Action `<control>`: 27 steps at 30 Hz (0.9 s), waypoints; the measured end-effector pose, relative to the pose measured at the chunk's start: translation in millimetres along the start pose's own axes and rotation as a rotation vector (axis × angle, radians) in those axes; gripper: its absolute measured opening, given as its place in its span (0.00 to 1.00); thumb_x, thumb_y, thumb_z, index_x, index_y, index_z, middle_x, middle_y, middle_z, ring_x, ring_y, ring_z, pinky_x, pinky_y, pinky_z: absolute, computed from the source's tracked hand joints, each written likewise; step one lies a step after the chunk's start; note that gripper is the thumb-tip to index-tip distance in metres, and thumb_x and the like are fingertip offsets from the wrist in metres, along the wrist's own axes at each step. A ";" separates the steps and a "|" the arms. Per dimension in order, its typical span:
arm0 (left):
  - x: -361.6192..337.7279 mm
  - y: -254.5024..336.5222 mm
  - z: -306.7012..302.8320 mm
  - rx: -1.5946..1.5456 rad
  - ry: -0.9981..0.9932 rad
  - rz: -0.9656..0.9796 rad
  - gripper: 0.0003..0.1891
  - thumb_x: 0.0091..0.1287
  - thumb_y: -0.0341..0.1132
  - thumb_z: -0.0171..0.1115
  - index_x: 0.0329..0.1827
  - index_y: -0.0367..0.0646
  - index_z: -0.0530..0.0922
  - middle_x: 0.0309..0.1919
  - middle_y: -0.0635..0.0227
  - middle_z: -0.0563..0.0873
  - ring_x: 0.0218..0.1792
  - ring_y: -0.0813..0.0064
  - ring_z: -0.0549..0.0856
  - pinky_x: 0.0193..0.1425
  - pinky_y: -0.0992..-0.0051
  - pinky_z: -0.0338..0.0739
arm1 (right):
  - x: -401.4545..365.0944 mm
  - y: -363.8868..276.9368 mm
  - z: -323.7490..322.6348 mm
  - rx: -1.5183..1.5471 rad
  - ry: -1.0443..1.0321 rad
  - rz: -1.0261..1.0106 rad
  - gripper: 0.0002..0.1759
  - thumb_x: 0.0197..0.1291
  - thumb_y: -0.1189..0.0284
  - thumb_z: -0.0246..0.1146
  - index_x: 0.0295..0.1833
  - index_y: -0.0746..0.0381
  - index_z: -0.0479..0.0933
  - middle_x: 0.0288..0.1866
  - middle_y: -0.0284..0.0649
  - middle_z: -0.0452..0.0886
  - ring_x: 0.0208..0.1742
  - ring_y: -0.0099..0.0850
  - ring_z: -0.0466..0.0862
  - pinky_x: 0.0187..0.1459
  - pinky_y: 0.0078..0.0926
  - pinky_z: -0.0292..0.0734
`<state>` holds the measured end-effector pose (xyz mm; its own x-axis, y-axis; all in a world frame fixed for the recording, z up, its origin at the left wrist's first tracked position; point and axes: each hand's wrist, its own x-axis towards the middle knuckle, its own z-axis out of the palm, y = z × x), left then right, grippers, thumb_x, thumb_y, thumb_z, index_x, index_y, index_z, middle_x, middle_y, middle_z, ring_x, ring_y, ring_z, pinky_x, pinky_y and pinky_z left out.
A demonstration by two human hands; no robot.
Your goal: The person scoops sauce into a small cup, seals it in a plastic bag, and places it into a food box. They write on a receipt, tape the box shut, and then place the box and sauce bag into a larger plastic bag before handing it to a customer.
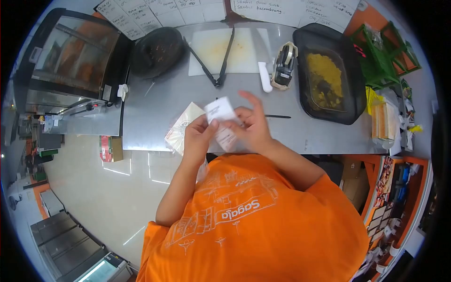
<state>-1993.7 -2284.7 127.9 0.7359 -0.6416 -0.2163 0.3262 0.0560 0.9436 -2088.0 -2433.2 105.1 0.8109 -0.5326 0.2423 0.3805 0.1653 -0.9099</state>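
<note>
A white printed paper slip, which looks like a receipt, is held up between my two hands above the front edge of the steel table. My left hand pinches its left side between thumb and fingers. My right hand grips its right side, thumb across the paper and index finger raised away from it. The slip's lower part hangs below my thumbs. Beside my left hand, a cream paper packet with a round printed mark lies at the table edge, partly hidden by that hand.
Black tongs lie across a white cutting board. Nearby are a white-handled knife, a tape dispenser, a black pan of yellow food and a dark stone mortar. A glass display warmer stands left.
</note>
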 end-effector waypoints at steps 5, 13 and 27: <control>-3.3 -13.4 -7.9 0.041 0.196 0.049 0.12 0.66 0.31 0.71 0.47 0.32 0.82 0.38 0.67 0.89 0.38 0.81 0.85 0.45 0.79 0.80 | 0.2 11.0 -4.6 -0.092 -0.177 0.280 0.39 0.61 0.79 0.68 0.75 0.61 0.58 0.41 0.38 0.83 0.44 0.24 0.83 0.44 0.22 0.77; -5.7 -41.8 -16.2 0.010 0.217 0.037 0.12 0.67 0.30 0.71 0.48 0.32 0.83 0.41 0.64 0.89 0.41 0.79 0.86 0.46 0.78 0.81 | 74.8 33.5 -148.2 -1.172 0.690 -0.045 0.20 0.61 0.60 0.70 0.47 0.68 0.81 0.49 0.47 0.83 0.52 0.37 0.80 0.55 0.33 0.73; -8.9 -38.8 -14.6 0.004 0.176 -0.015 0.13 0.67 0.27 0.68 0.52 0.29 0.82 0.43 0.62 0.88 0.43 0.76 0.86 0.49 0.75 0.81 | 95.9 58.5 -168.8 -0.063 0.786 0.205 0.15 0.69 0.65 0.64 0.36 0.68 0.80 0.45 0.40 0.78 0.43 0.29 0.81 0.41 0.41 0.89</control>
<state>-2004.3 -2270.0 89.6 0.8237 -0.4983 -0.2704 0.3355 0.0441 0.9410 -2063.0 -2614.8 18.3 0.3039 -0.9278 -0.2165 0.2134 0.2878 -0.9336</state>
